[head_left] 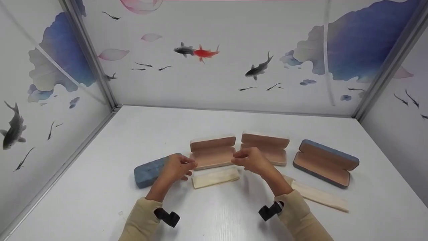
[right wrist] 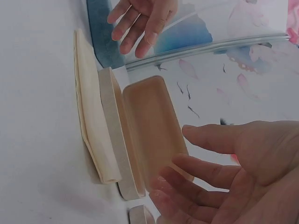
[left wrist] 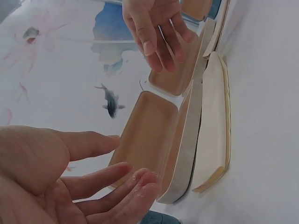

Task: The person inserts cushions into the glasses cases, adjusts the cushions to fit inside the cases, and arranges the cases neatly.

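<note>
Both hands hover over a pale glasses case that stands with its lid up and its brown lining showing. My left hand is at the case's left end, thumb and fingers apart with nothing between them. At the right end is my right hand, also holding nothing, its fingers loosely bent. In the left wrist view, the left fingers overlap the end of the case. A folded cream cloth pouch lies just in front of the case. The right hand partly covers a second pale open case.
A closed blue glasses case sits at the left, partly behind the left hand. Farther right stands an open blue case, with another cream pouch in front of it, partly hidden by the right forearm. Printed panels enclose the white table.
</note>
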Tool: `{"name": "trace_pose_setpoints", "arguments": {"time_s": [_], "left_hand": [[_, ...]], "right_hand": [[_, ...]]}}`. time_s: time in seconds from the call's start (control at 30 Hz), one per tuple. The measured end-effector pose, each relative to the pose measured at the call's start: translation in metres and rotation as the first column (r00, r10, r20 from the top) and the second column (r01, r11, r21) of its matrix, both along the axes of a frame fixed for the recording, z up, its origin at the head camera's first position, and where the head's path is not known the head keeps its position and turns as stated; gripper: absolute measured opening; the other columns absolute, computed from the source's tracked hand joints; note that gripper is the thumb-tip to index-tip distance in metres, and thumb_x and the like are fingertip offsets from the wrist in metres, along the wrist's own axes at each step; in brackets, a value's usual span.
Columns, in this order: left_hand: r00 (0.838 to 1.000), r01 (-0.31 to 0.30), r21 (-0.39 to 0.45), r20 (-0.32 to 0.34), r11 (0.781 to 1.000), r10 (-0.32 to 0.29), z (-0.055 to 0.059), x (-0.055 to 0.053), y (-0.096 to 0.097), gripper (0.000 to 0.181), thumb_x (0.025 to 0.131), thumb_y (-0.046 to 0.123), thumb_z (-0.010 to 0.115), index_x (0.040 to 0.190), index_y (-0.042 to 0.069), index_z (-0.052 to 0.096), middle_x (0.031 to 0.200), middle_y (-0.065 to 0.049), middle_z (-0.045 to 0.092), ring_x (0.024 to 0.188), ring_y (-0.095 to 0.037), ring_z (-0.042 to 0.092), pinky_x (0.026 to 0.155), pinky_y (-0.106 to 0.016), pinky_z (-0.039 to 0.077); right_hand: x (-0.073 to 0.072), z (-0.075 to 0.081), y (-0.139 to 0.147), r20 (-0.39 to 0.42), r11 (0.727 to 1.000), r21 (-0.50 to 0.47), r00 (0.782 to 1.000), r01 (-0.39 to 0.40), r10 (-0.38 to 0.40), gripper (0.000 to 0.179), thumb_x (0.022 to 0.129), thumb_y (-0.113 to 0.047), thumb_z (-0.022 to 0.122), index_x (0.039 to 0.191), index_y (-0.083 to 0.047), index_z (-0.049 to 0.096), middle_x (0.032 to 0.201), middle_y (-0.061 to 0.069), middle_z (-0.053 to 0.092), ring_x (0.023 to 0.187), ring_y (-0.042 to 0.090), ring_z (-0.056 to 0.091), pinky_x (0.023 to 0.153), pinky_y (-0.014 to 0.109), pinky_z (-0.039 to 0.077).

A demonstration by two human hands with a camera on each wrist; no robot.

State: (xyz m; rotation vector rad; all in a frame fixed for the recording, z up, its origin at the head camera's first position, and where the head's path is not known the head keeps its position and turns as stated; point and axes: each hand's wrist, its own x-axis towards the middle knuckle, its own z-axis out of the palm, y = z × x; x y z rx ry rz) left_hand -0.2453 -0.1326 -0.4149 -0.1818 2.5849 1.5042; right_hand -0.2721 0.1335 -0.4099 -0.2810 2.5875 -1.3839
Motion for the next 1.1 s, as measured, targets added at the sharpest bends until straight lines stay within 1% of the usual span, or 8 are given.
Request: {"name": "trace_pose_setpoints", "arguments": {"time_s": [0.13, 0.33, 0.43, 0.53, 0.7, 0.87, 0.97, 1.1], "left_hand": [[1.0, 0.005, -0.036, 0.017, 0.999, -0.004, -0.005, 0.0, -0.001, 0.023, 0.094, 0.018, 0.07, 0.108, 0.0, 0.073, 0.102, -0.015, 0.075, 0.083, -0.022, 0.073, 0.071, -0.035, 0.062], [0.999, 0.036, -0.099, 0.013, 0.994, -0.035, -0.011, 0.001, -0.002, 0.017, 0.089, 0.016, 0.075, 0.1, 0.003, 0.076, 0.089, -0.01, 0.074, 0.07, -0.018, 0.068, 0.064, -0.03, 0.059], [0.999, 0.049, -0.115, 0.025, 0.992, -0.047, -0.014, 0.001, 0.0, 0.015, 0.088, 0.014, 0.077, 0.099, 0.004, 0.076, 0.085, -0.008, 0.073, 0.067, -0.017, 0.065, 0.061, -0.029, 0.056], [0.998, 0.051, -0.112, 0.029, 0.992, -0.048, -0.016, 0.001, 0.002, 0.019, 0.086, 0.011, 0.078, 0.103, 0.002, 0.075, 0.085, -0.008, 0.072, 0.067, -0.016, 0.063, 0.058, -0.027, 0.054], [0.998, 0.056, -0.114, -0.011, 0.992, -0.058, -0.019, 0.002, 0.003, 0.02, 0.084, 0.007, 0.079, 0.103, 0.001, 0.074, 0.079, -0.007, 0.069, 0.061, -0.014, 0.058, 0.053, -0.023, 0.048], [0.996, 0.08, -0.101, -0.03, 0.992, -0.084, -0.023, 0.005, 0.003, 0.017, 0.084, 0.005, 0.078, 0.1, 0.0, 0.073, 0.069, -0.004, 0.063, 0.055, -0.012, 0.051, 0.05, -0.022, 0.042], [0.996, 0.079, -0.081, -0.041, 0.994, -0.082, -0.023, 0.007, 0.003, 0.017, 0.084, 0.002, 0.078, 0.099, -0.002, 0.073, 0.069, -0.004, 0.062, 0.055, -0.012, 0.05, 0.05, -0.022, 0.041], [0.994, 0.082, -0.111, -0.064, 0.99, -0.09, -0.022, 0.008, 0.003, 0.019, 0.081, 0.001, 0.079, 0.098, -0.004, 0.072, 0.066, -0.005, 0.064, 0.053, -0.012, 0.052, 0.049, -0.022, 0.042]], "right_hand": [[-0.001, -0.005, 0.0, 0.037, 1.0, 0.016, 0.999, 0.018, -0.018, 0.029, 0.093, -0.016, 0.072, 0.116, 0.002, 0.071, 0.106, 0.012, 0.075, 0.095, 0.02, 0.071, 0.079, 0.036, 0.06], [-0.003, -0.015, 0.002, 0.087, 0.999, 0.032, 0.996, 0.011, -0.013, 0.025, 0.091, -0.016, 0.074, 0.109, 0.001, 0.072, 0.099, 0.011, 0.075, 0.087, 0.02, 0.07, 0.076, 0.035, 0.061], [-0.003, -0.018, 0.0, 0.106, 0.999, 0.052, 0.994, 0.015, -0.02, 0.027, 0.09, -0.016, 0.075, 0.11, 0.001, 0.072, 0.098, 0.011, 0.074, 0.083, 0.017, 0.069, 0.073, 0.033, 0.06], [-0.003, -0.021, -0.002, 0.121, 0.996, 0.087, 0.992, 0.028, -0.039, 0.031, 0.089, -0.017, 0.077, 0.114, 0.0, 0.071, 0.096, 0.009, 0.072, 0.079, 0.015, 0.065, 0.071, 0.031, 0.059], [-0.003, -0.025, -0.003, 0.123, 0.995, 0.09, 0.991, 0.031, -0.042, 0.037, 0.088, -0.016, 0.078, 0.12, 0.002, 0.069, 0.092, 0.008, 0.069, 0.073, 0.014, 0.063, 0.065, 0.028, 0.058], [-0.001, -0.033, -0.003, 0.156, 0.996, 0.082, 0.987, 0.031, -0.044, 0.033, 0.089, -0.015, 0.076, 0.118, 0.0, 0.069, 0.085, 0.005, 0.067, 0.068, 0.013, 0.06, 0.061, 0.026, 0.055], [-0.001, -0.036, -0.004, 0.16, 0.997, 0.066, 0.986, 0.033, -0.044, 0.03, 0.09, -0.015, 0.076, 0.116, -0.001, 0.07, 0.082, 0.004, 0.065, 0.066, 0.012, 0.058, 0.059, 0.024, 0.053], [-0.004, -0.036, -0.004, 0.143, 0.999, 0.04, 0.989, 0.021, -0.027, 0.03, 0.09, -0.013, 0.075, 0.116, 0.0, 0.07, 0.08, 0.005, 0.064, 0.065, 0.012, 0.057, 0.057, 0.023, 0.05]]}}
